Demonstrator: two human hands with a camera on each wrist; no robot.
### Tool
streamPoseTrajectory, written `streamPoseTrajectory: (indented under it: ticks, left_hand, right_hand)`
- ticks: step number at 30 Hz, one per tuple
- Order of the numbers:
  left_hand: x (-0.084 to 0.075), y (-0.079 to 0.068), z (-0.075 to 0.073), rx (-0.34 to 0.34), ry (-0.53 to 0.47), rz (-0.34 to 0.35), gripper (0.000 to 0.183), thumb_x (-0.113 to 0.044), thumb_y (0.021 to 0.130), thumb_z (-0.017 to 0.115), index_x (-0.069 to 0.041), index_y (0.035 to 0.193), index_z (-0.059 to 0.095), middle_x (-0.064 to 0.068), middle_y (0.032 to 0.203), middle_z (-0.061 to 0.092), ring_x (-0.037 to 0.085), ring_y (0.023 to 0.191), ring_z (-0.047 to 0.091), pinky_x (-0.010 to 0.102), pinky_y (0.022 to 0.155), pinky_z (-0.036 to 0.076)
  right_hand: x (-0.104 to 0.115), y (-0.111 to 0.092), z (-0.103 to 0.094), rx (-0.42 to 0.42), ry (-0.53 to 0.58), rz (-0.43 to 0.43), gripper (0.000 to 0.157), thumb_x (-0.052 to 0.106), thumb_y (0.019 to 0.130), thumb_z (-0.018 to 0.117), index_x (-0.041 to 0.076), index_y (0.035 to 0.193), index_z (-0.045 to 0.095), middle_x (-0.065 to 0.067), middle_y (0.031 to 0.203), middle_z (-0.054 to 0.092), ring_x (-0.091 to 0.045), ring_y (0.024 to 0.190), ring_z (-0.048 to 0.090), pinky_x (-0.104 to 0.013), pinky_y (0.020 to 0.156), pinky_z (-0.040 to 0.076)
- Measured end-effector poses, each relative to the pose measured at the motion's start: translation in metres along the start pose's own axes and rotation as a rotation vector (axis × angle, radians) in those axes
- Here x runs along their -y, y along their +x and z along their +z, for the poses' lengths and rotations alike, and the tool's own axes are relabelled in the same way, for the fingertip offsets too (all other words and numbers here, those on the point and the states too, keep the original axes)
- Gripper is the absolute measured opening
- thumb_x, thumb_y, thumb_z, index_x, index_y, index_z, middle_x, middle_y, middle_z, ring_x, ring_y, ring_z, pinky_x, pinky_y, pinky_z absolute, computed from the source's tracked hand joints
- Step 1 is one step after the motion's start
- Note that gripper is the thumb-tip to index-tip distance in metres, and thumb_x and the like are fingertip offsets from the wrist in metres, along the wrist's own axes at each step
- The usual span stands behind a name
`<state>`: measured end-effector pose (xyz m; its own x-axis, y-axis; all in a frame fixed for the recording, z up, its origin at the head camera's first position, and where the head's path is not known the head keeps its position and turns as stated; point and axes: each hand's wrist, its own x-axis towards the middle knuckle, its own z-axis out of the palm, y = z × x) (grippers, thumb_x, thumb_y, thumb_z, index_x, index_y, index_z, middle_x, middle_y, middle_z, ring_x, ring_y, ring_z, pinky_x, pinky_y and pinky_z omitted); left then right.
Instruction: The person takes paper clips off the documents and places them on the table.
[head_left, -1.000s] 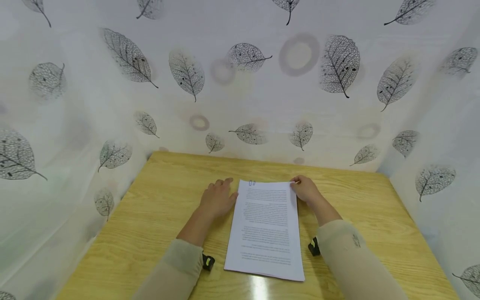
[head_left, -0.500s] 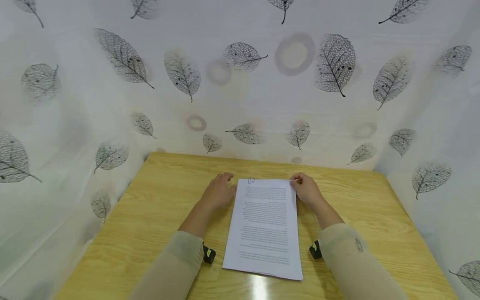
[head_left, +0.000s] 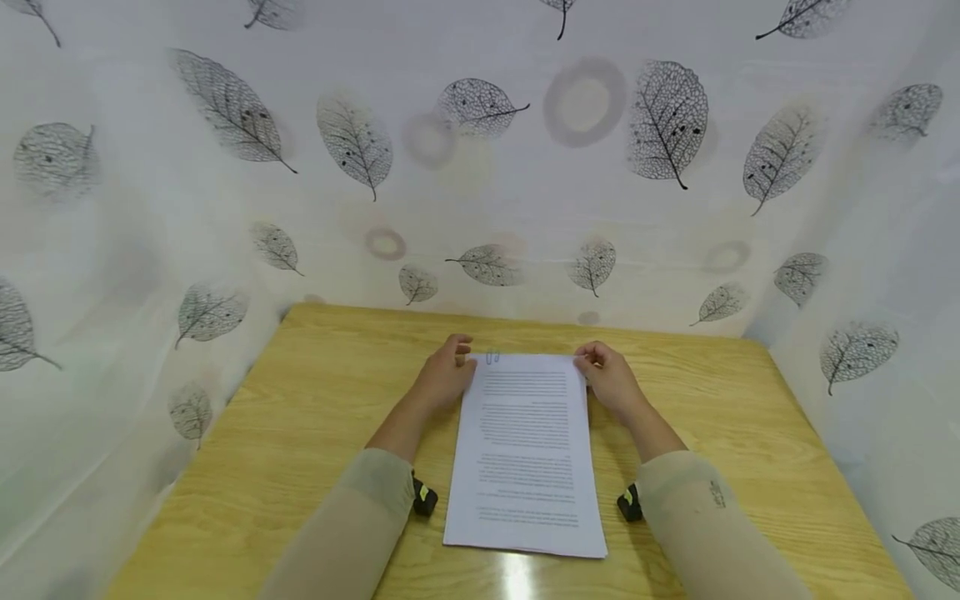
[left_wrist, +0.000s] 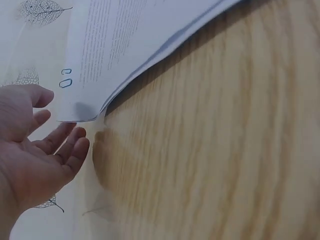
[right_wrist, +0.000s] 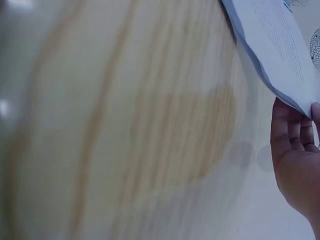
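Observation:
A stack of printed paper sheets (head_left: pixel 525 467) lies lengthwise in front of me, its far end raised off the table in the wrist views. Two paper clips (head_left: pixel 492 357) sit at its far left corner. My right hand (head_left: pixel 613 382) pinches the far right corner, thumb on top and fingers (right_wrist: pixel 295 125) underneath. At the far left corner is my left hand (head_left: pixel 444 375). In the left wrist view its thumb (left_wrist: pixel 42 96) stands apart from the sheets, while relaxed, slightly bent fingers (left_wrist: pixel 75 152) reach the corner's edge from below.
The stack rests on a wood-grain table (head_left: pixel 322 400). Behind and beside the table hangs a white curtain (head_left: pixel 510 192) with leaf prints. A black wrist device (head_left: pixel 424 497) shows at the left sleeve, another (head_left: pixel 630 503) at the right.
My left hand has shifted from beside the stack up to its far left corner, and its fingers have lifted off the table. The right hand keeps its pinch on the other corner.

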<state>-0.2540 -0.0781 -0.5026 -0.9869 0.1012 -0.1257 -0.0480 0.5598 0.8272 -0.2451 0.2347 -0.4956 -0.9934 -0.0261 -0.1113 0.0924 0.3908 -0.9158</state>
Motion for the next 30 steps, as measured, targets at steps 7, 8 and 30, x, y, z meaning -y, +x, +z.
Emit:
streamPoseTrajectory:
  ticks: [7,8,30]
  left_hand:
    - [0.003,0.01,0.009,0.021,-0.068,0.01,0.048,-0.025,0.108,0.066,-0.029,0.154,0.055,0.01,0.145,0.07,0.034,0.135,0.065,0.054,0.118,0.051]
    - [0.003,0.01,0.01,0.025,-0.069,0.016,0.047,-0.024,0.107,0.067,-0.03,0.153,0.056,0.011,0.145,0.07,0.035,0.134,0.066,0.054,0.117,0.052]
    - [0.011,0.015,0.019,0.039,-0.056,0.077,0.035,-0.025,0.102,0.076,-0.027,0.137,0.072,0.011,0.141,0.073,0.033,0.125,0.069,0.051,0.112,0.054]
  right_hand:
    - [-0.005,0.001,0.0,0.024,0.077,0.056,0.024,0.021,0.114,0.058,0.003,0.129,0.063,0.001,0.105,0.052,-0.014,0.092,0.054,-0.025,0.074,0.053]
    - [-0.006,0.0,0.0,0.031,0.098,0.066,0.024,0.021,0.114,0.057,0.003,0.129,0.063,0.002,0.105,0.052,-0.013,0.093,0.054,-0.024,0.075,0.053]
    - [-0.022,0.008,-0.009,0.16,0.24,0.152,0.029,0.017,0.113,0.058,-0.006,0.129,0.064,0.009,0.099,0.071,-0.008,0.091,0.064,-0.021,0.08,0.056]
